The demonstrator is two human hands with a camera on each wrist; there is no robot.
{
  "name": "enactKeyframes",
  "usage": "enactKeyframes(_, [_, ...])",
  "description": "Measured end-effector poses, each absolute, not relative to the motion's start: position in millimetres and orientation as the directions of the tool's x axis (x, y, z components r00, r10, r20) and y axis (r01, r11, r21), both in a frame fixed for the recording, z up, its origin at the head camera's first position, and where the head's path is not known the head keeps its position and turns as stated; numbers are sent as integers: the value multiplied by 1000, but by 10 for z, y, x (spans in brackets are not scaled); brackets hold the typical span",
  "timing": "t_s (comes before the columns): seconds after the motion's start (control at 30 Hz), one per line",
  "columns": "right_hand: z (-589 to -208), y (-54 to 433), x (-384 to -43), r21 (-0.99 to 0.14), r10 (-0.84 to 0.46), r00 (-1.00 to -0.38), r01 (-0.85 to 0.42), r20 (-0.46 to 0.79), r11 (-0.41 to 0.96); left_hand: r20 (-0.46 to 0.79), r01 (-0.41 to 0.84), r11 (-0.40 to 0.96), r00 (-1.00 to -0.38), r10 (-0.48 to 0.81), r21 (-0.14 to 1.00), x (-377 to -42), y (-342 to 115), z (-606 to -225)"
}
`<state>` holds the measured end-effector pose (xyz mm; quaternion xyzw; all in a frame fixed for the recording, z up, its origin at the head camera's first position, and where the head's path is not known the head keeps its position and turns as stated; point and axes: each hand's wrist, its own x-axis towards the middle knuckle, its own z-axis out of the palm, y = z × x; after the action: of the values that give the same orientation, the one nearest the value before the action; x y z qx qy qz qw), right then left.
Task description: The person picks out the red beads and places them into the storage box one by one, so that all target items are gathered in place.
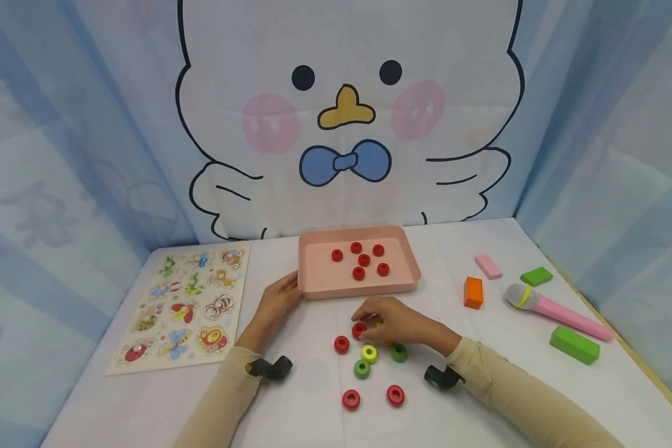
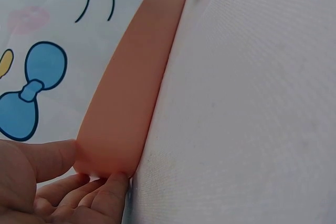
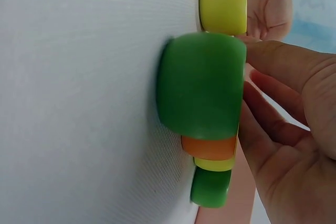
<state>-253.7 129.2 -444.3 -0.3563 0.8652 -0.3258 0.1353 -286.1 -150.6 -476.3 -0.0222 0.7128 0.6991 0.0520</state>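
At the front left corner of a pink tray (image 1: 319,274), my left hand (image 1: 277,305) holds the edge; the left wrist view shows the thumb on the corner and fingers along its base. Several red ring beads (image 1: 364,260) lie inside. My right hand (image 1: 394,320) is in front of the tray, thumb and forefinger around a red ring bead (image 1: 359,330); the fingertips are partly hidden. Close by lie another red bead (image 1: 341,339), a yellow bead (image 1: 369,348), and green beads (image 1: 361,375). An orange bead (image 3: 209,148) shows behind a near green bead (image 3: 202,85).
Two red beads (image 1: 351,407) lie nearer the front. At left is an insect picture board (image 1: 168,333). On the right are a pink toy microphone (image 1: 565,315), green blocks (image 1: 574,345), an orange block (image 1: 473,293) and a pink block (image 1: 488,267). A printed curtain (image 1: 347,193) stands behind the tray.
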Motion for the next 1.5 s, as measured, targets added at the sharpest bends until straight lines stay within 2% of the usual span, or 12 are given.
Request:
enactKeyframes(0.73, [-4467, 1290, -2554, -657, -738, -675, -558, 3, 507, -103, -104, -12, -994, 44, 995, -2850, -1493, -4760])
enactKeyframes(1.1, [-4292, 1254, -2654, -655, -688, -725, -519, -2, 549, -112, -111, 13, -992, 58, 994, -2825, -1501, -4692])
enactKeyframes(1.5, [-4137, 1163, -3063, -644, -632, -768, -536, 104, 545, -138, -137, 15, -990, 36, 990, -2867, -1517, -4760])
